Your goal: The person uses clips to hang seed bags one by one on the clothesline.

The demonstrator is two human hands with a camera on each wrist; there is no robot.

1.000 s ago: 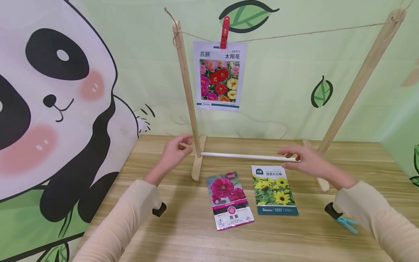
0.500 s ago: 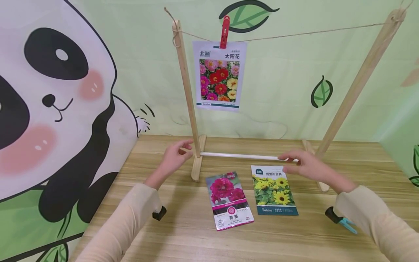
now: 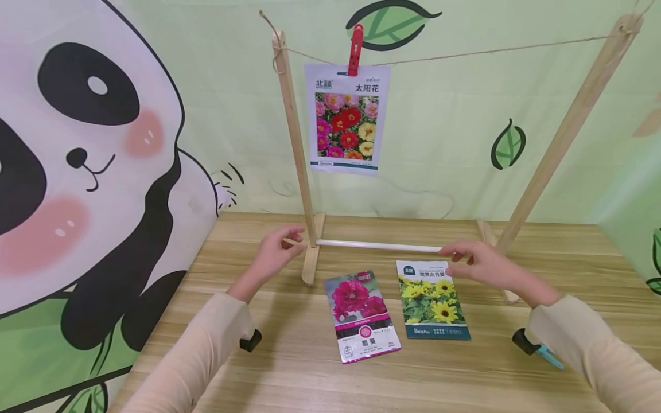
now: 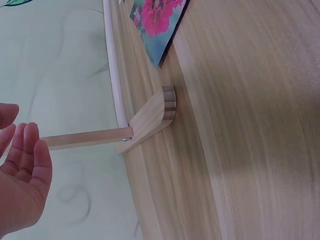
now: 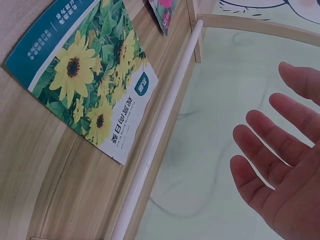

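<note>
My left hand (image 3: 279, 249) hovers beside the left post (image 3: 294, 137) of a wooden stand, fingers loosely bent and holding nothing. In the left wrist view the same hand (image 4: 25, 182) shows its bare palm. My right hand (image 3: 480, 263) is held over the top corner of a sunflower seed packet (image 3: 434, 301), in front of the white rod (image 3: 377, 245). The right wrist view shows its fingers (image 5: 272, 135) spread, apart from packet and rod. A pink-flower seed packet (image 3: 362, 315) lies to the left. From the twine (image 3: 480, 53) hangs another seed packet (image 3: 347, 120) by a red clothespin (image 3: 355, 50).
A light blue clothespin (image 3: 549, 357) lies on the wooden table (image 3: 289, 367) at the right, partly hidden by the black wrist camera (image 3: 525, 341). The stand's right post (image 3: 568, 132) leans in view. A green panda-print backdrop (image 3: 439, 115) rises behind.
Both hands have sunk slightly, and the right one has shifted a little left. More of the blue clothespin is now covered. The packets have stayed in place.
</note>
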